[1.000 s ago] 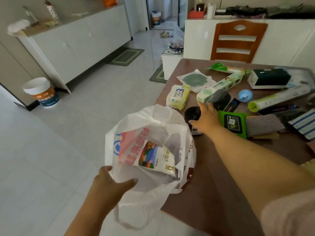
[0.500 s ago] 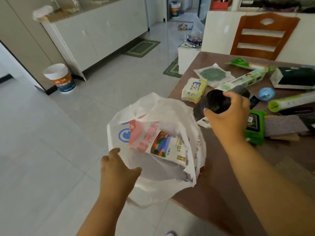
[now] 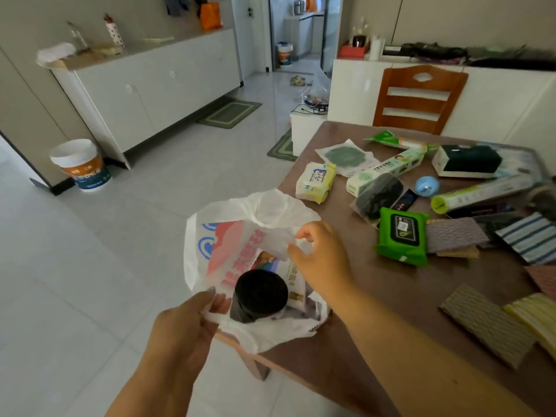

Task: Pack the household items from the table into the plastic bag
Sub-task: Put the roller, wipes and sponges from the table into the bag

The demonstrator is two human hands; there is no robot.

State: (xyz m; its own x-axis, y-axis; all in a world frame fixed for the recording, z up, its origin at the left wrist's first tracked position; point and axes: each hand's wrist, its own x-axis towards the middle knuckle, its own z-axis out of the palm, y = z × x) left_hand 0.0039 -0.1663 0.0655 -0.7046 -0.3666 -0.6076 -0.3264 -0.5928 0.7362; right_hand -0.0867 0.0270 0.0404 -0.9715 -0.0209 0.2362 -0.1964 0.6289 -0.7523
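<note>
A white plastic bag with red and blue print hangs open at the table's near left corner. Inside it lie a black roll and a printed white packet. My left hand pinches the bag's near rim. My right hand hovers over the bag's mouth with fingers spread, holding nothing; whether it touches the bag's far flap I cannot tell. On the brown table remain a green wipes pack, a yellow-white tissue pack, a black bagged item and a long green-white box.
Further right on the table lie a blue ball, a green-capped roll, a dark sponge box, folded cloths and a striped cloth. A wooden chair stands behind the table. A bucket sits on the floor at left.
My right hand carried the black roll from the table to the bag and let go; the roll now lies inside. My left hand shifted its grip on the bag's near rim.
</note>
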